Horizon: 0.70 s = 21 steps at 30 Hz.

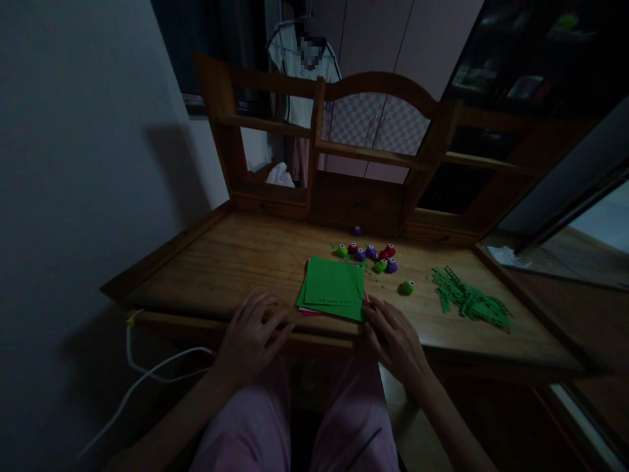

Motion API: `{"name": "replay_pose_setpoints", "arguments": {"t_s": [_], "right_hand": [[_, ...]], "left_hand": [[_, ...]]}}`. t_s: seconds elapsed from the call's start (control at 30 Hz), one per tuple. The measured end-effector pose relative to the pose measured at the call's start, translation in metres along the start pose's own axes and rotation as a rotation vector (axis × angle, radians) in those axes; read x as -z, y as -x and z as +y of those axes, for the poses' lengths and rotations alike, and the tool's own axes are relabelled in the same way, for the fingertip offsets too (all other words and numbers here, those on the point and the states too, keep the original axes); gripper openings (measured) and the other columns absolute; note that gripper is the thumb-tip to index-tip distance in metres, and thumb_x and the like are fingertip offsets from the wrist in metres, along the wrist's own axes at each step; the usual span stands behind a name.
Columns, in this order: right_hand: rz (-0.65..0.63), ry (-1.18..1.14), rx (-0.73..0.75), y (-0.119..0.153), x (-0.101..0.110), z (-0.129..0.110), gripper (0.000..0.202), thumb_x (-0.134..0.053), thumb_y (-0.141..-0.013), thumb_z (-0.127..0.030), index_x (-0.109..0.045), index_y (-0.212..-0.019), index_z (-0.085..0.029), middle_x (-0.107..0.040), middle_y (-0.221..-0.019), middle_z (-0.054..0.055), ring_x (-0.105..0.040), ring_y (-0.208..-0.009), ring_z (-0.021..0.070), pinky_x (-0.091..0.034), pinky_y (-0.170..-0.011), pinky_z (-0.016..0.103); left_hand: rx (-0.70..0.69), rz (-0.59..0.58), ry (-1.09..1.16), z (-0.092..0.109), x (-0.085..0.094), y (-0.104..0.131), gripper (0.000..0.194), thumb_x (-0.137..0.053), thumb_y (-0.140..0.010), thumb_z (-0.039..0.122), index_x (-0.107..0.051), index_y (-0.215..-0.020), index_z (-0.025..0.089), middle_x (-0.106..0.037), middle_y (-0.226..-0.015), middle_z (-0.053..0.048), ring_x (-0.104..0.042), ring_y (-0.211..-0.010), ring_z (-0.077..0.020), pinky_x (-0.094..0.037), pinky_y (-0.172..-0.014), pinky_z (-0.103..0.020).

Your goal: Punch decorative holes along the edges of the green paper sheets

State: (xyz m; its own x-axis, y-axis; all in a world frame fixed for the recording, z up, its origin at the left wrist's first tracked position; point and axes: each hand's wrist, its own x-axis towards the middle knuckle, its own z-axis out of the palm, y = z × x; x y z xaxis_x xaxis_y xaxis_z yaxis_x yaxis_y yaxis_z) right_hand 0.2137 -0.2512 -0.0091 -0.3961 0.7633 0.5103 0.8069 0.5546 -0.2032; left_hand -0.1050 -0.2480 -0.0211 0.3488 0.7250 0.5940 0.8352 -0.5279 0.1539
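Note:
A stack of green paper sheets (335,282) lies near the table's front edge, with a red or pink sheet showing beneath. Small cut marks run along the upper sheet's lower and right edges. To the left of the stack, my left hand (253,334) rests at the table edge, fingers apart and holding nothing. My right hand (393,334) is at the stack's lower right corner, its fingertips touching or very near the paper and its fingers loosely bent apart. Behind the stack sit several small craft punches, among them a purple one (371,251) and a green one (407,287).
A heap of green perforated paper strips (472,301) lies on the right of the wooden table (211,262). Tiny green paper bits are scattered around the punches. A wooden shelf unit (314,151) stands along the back. A white cable (147,373) hangs at the left.

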Motion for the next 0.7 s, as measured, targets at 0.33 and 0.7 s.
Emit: {"name": "replay_pose_setpoints", "arguments": {"t_s": [0.33, 0.7], "right_hand": [[-0.014, -0.286, -0.129, -0.069, -0.013, -0.022, 0.029, -0.053, -0.089, -0.023, -0.051, -0.118, -0.023, -0.058, -0.113, 0.009, -0.056, -0.106, 0.0222, -0.047, -0.09, 0.036], [-0.353, -0.464, -0.081, -0.097, -0.038, -0.025, 0.026, -0.068, -0.078, -0.023, -0.061, -0.104, -0.02, -0.062, -0.093, 0.003, -0.059, -0.082, 0.0164, -0.047, -0.071, 0.028]], "left_hand": [[0.213, -0.018, 0.459, -0.004, -0.03, -0.07, 0.017, -0.052, -0.089, 0.026, -0.067, -0.095, 0.024, -0.066, -0.102, -0.002, -0.057, -0.104, -0.0198, -0.043, -0.096, -0.037], [0.309, -0.224, 0.733, -0.019, -0.042, -0.076, 0.021, -0.066, -0.077, 0.023, -0.07, -0.098, 0.023, -0.067, -0.101, -0.004, -0.061, -0.098, -0.0196, -0.047, -0.09, -0.033]]}}
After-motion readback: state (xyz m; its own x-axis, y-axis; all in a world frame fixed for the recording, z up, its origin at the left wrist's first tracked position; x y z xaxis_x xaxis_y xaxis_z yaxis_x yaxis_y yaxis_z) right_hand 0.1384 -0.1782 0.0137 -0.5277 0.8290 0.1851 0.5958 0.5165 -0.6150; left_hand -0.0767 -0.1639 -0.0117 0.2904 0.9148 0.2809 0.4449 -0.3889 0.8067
